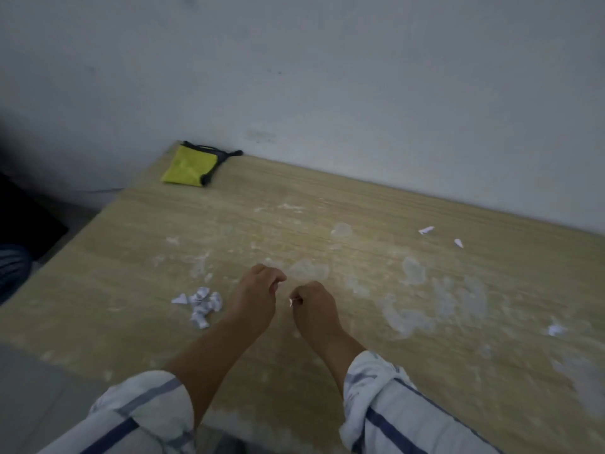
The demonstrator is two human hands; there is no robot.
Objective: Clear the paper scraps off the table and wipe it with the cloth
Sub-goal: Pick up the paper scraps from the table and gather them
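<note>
A pile of white paper scraps [200,304] lies on the wooden table [327,204], just left of my left hand [258,290]. That hand hovers with fingers curled and nothing visible in it. My right hand [314,306] pinches a small white paper scrap [290,302] at its fingertips. Two loose scraps [426,230] [458,243] lie far right near the wall, and another scrap [555,329] lies at the right. A folded yellow cloth [190,168] with dark trim sits at the table's far left corner.
The tabletop carries pale smears and dusty patches [414,273] across its middle and right. A grey wall [327,77] runs along the table's far edge. A dark object [23,217] stands on the floor beyond the left edge.
</note>
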